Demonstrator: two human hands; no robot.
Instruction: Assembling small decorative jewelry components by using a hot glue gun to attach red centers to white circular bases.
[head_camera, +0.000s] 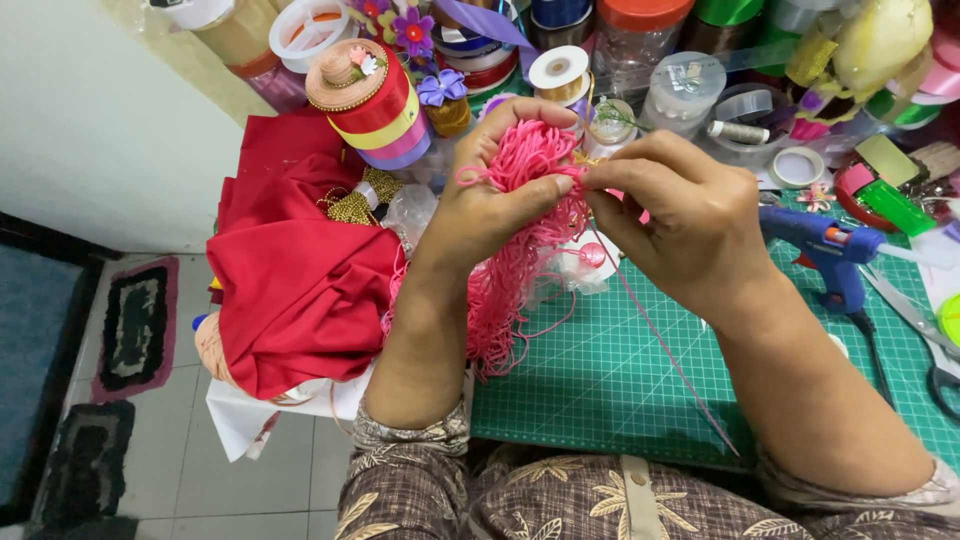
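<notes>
surface: green cutting mat (640, 370) with a white grid, lying under both hands on a crowded craft table; pale tiled floor and dark patterned rugs (135, 325) show past the table edge, beyond the left wrist.
left hand (490, 195): raised above the mat, fingers curled shut around a bundle of pink cord (525, 165); the thumb presses the bundle from the near side, and one small loop of cord sticks out just beside the knuckles.
right hand (680, 215): fingertips pinched closed on the cord where it meets the left thumb; the two hands touch there.
pink cord: most of it is bunched in the left palm; the rest hangs in a loose tangle below the left fingers, down onto the mat edge beside the left forearm. one thin strand runs from under the right fingers slanting across the mat toward the right elbow.
beside the left hand: red cloth (300, 270) heaped on the table, just outward of the left wrist.
beyond the fingertips: stacked ribbon spools (380, 115), jars and tape rolls, with a small straw hat on top of one stack.
beside the right hand: blue glue gun (830, 250) lying on the mat, just outward of the right knuckles; scissors (915, 320) farther out, partly cut off by the frame edge.
</notes>
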